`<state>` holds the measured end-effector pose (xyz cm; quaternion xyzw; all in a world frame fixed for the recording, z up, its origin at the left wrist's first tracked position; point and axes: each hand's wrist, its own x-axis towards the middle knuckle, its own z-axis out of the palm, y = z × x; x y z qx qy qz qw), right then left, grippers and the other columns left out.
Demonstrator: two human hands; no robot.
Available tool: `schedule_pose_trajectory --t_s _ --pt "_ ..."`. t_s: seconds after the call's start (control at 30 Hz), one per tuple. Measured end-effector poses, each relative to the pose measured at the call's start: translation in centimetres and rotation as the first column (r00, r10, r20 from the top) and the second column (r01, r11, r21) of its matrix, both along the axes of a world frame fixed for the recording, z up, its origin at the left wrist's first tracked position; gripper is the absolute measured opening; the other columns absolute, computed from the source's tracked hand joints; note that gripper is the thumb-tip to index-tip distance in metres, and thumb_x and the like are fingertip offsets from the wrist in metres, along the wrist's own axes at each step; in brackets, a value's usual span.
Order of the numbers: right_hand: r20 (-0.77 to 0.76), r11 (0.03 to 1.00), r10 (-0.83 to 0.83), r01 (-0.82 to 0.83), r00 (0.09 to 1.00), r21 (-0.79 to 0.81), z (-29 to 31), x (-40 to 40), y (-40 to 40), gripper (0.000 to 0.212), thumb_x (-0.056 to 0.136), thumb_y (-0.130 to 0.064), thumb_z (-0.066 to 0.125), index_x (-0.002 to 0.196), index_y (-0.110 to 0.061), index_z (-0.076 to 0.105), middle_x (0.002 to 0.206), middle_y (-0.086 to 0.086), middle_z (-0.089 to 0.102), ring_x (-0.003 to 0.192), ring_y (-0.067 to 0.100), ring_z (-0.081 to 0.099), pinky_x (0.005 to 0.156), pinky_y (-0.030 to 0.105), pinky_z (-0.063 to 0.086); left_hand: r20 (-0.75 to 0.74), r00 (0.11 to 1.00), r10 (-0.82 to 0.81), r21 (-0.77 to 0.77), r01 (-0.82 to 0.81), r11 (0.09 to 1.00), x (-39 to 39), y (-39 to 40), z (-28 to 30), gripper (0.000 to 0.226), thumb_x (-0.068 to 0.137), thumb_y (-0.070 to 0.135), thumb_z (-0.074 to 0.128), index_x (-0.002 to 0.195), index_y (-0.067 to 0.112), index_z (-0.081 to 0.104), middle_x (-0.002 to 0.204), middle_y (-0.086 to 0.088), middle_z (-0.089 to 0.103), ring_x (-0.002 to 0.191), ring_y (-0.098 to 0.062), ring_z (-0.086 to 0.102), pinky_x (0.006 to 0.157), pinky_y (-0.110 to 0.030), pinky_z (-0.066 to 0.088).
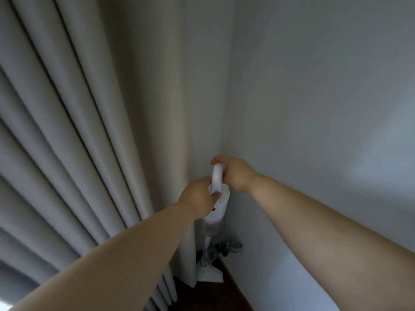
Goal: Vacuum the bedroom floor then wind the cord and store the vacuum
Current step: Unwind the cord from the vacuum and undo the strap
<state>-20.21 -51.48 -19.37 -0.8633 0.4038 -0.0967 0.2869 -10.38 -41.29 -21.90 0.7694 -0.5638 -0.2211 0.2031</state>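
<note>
A white stick vacuum (219,207) stands upright in the room's corner, between the curtain and the wall. My right hand (233,172) grips the top of its looped handle (217,178). My left hand (198,198) holds the lower part of that handle, thumb against it. Below, the vacuum's clear dust cup and tube run down to the white floor head (210,274). A grey cord (226,248) lies bunched around the tube near the floor.
Pleated grey curtains (67,131) hang along the left and reach the floor. A plain white wall (314,108) fills the right. A strip of dark wood floor (211,295) shows at the bottom centre.
</note>
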Motion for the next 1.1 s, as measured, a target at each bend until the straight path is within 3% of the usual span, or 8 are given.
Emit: schedule_pose_trajectory --t_s 0.13,0.23,0.37,0.53,0.63,0.8,0.97,1.1 --pt "-0.013 0.995 -0.089 0.089 0.996 -0.035 -0.3 -0.9 4.4 0.043 0.094 -0.008 0.051 0.135 -0.022 0.053 0.140 0.003 0.052 0.127 0.021 0.050 0.105 0.024 0.036 -0.062 0.998 -0.015 -0.054 0.012 0.998 0.1 2.5 -1.0 0.026 0.095 0.033 0.056 0.107 0.010 0.055 0.107 -0.007 0.065 0.086 -0.019 0.056 0.071 -0.024 0.037" --pt "0.040 0.974 -0.220 0.222 0.975 -0.046 0.3 -1.8 8.6 0.037 0.090 -0.010 0.059 0.125 -0.020 0.060 0.125 0.007 0.062 0.114 0.024 0.058 0.090 0.024 0.044 -0.123 0.986 -0.111 -0.083 0.101 0.991 0.6 5.2 -1.3 0.028 0.097 0.029 0.054 0.119 0.012 0.055 0.114 -0.008 0.064 0.099 -0.024 0.060 0.081 -0.028 0.046" --pt "-0.154 0.934 -0.315 0.276 0.937 -0.228 1.3 -4.2 13.4 0.028 0.079 -0.015 0.069 0.107 -0.017 0.066 0.108 0.009 0.068 0.103 0.028 0.063 0.081 0.031 0.050 -0.188 0.953 -0.238 -0.098 0.223 0.970 -0.2 8.3 -1.2 0.029 0.097 0.019 0.052 0.124 0.009 0.054 0.119 -0.015 0.063 0.102 -0.034 0.063 0.088 -0.043 0.053" --pt "-0.407 0.899 -0.396 0.258 0.823 -0.353 2.6 -8.1 18.8 0.038 0.071 -0.046 0.077 0.102 -0.026 0.071 0.104 0.002 0.067 0.099 0.023 0.062 0.077 0.028 0.047 -0.099 0.910 -0.402 -0.110 0.391 0.914 -2.9 11.8 -0.9 0.032 0.097 0.010 0.049 0.129 0.009 0.055 0.124 -0.013 0.061 0.112 -0.029 0.056 0.083 -0.020 0.037" --pt "-0.440 0.925 -0.379 0.316 0.814 -0.213 2.2 -10.8 21.5 0.037 0.067 -0.044 0.080 0.092 -0.019 0.068 0.096 0.000 0.059 0.089 0.020 0.059 0.075 0.029 0.048 -0.089 0.850 -0.519 -0.065 0.515 0.854 -5.0 13.7 -0.8 0.034 0.097 0.009 0.048 0.130 0.013 0.055 0.126 -0.009 0.061 0.115 -0.025 0.056 0.090 -0.022 0.038" --pt "-0.335 0.878 -0.381 0.451 0.862 0.162 -0.5 -15.3 26.4 0.023 0.072 -0.016 0.071 0.093 -0.014 0.061 0.091 0.005 0.061 0.078 0.021 0.060 0.056 0.024 0.046 -0.080 0.776 -0.626 0.029 0.629 0.777 -9.5 17.2 -1.2 0.036 0.096 0.014 0.053 0.132 0.019 0.054 0.127 -0.002 0.059 0.116 -0.019 0.054 0.095 -0.023 0.039" --pt "-0.239 0.791 -0.464 0.521 0.853 0.321 -3.2 -19.4 31.3 0.012 0.075 -0.008 0.060 0.087 -0.008 0.063 0.067 0.007 0.063 0.065 0.020 0.056 0.050 0.024 0.044 -0.079 0.833 -0.548 0.066 0.553 0.831 -14.0 21.0 -2.6 0.039 0.090 0.028 0.065 0.126 0.019 0.054 0.119 0.000 0.059 0.108 -0.019 0.056 0.092 -0.027 0.045" --pt "-0.128 0.666 -0.623 0.609 0.772 0.430 -4.6 -22.5 34.5 0.017 0.081 -0.014 0.062 0.088 0.001 0.060 0.065 0.014 0.064 0.053 0.023 0.049 0.039 0.023 0.037 0.026 0.914 -0.405 0.055 0.403 0.913 -16.6 24.6 -3.7 0.027 0.088 0.039 0.063 0.095 0.017 0.048 0.088 0.003 0.052 0.075 -0.014 0.049 0.069 -0.027 0.042"
